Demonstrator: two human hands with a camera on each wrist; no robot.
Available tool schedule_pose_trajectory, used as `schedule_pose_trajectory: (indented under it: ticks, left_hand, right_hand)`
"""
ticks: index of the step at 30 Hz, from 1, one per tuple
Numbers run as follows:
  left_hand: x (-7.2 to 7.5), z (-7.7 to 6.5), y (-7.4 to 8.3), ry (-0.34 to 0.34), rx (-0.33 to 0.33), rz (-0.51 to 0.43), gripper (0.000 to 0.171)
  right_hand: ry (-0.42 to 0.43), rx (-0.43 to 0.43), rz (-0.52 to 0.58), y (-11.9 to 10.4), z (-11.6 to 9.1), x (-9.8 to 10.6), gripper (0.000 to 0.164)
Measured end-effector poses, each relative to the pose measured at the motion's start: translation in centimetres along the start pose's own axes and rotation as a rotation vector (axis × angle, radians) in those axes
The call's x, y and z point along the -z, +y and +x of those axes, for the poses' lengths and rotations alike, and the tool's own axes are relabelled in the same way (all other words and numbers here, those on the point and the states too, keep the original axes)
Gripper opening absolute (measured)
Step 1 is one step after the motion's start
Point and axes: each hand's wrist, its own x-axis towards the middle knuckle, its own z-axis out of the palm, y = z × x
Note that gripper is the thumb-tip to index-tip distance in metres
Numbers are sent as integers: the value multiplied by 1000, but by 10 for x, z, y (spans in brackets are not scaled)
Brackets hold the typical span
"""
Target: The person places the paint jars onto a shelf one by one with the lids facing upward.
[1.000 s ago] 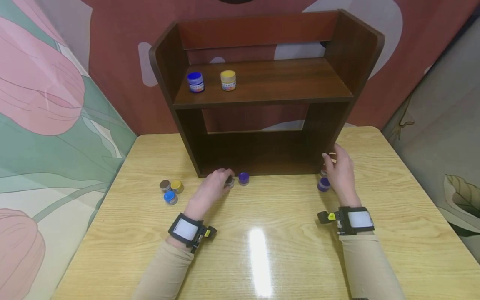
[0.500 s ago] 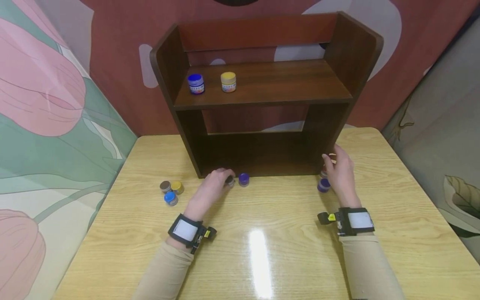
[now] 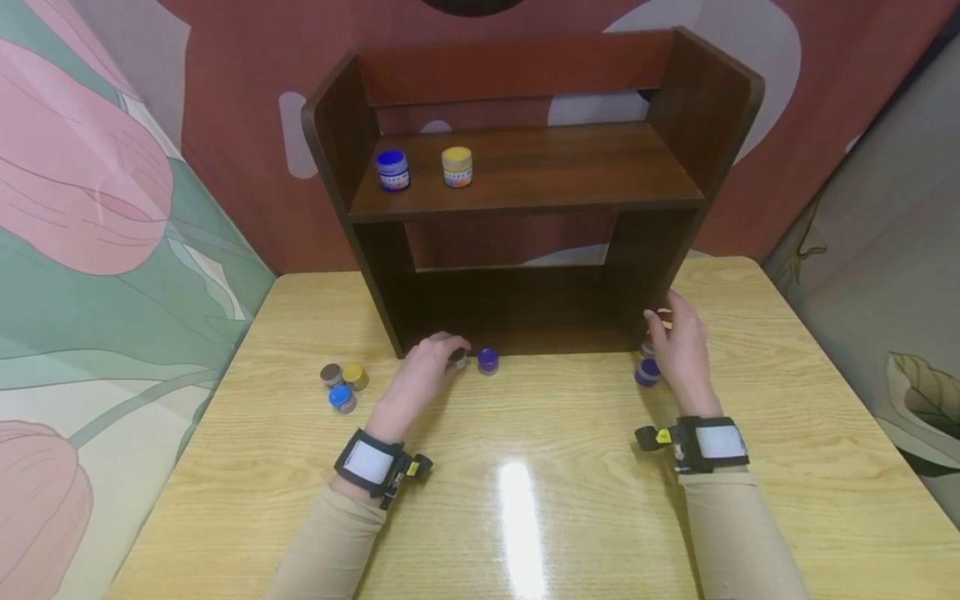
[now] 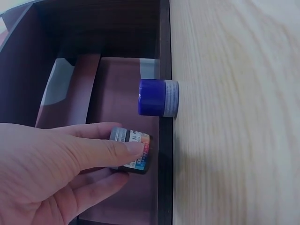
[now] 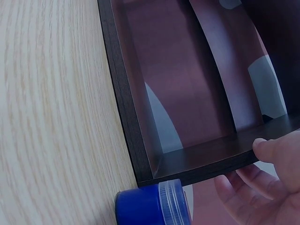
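My left hand (image 3: 422, 372) pinches a small dark-lidded paint jar (image 4: 138, 140) between thumb and fingers, its colourful label partly covered by the thumb. It hangs tilted before the lower opening of a dark brown shelf (image 3: 525, 204). Beside it, at the shelf's front edge, a purple-lidded jar (image 3: 487, 361) stands on the table. At the right end, my right hand (image 3: 681, 354) grips the shelf's side panel (image 5: 220, 166), thumb on its front edge and fingers outside. Close by are a purple-lidded jar (image 3: 647, 372) and a reddish jar (image 3: 647, 346) partly hidden by the hand.
A blue jar (image 3: 393, 171) and a yellow jar (image 3: 457, 167) stand on the upper board. On the table at left, a brown-lidded jar (image 3: 332, 375), a yellow-lidded jar (image 3: 356, 377) and a blue-lidded jar (image 3: 342, 398) cluster together. A patterned cloth (image 3: 247, 192) hangs behind.
My left hand has shifted slightly toward the shelf with the dark-lidded paint jar. The right hand keeps its place, and the head view has tilted up a little.
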Motion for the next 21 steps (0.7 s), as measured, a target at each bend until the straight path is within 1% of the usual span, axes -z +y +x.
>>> schedule_pose_trajectory:
  ticks: [8, 11, 15, 21]
  left_hand:
    - [5, 0, 1, 48, -30, -21, 31]
    - [6, 0, 1, 56, -33, -22, 33]
    - [6, 0, 1, 60, -40, -16, 35]
    - [7, 0, 2, 79, -72, 10, 38]
  right_hand:
    - [4, 4, 2, -2, 1, 0, 36]
    - [6, 11, 9, -2, 0, 0, 36]
    - [7, 12, 11, -2, 0, -1, 36]
    - [22, 11, 0, -1, -1, 0, 35]
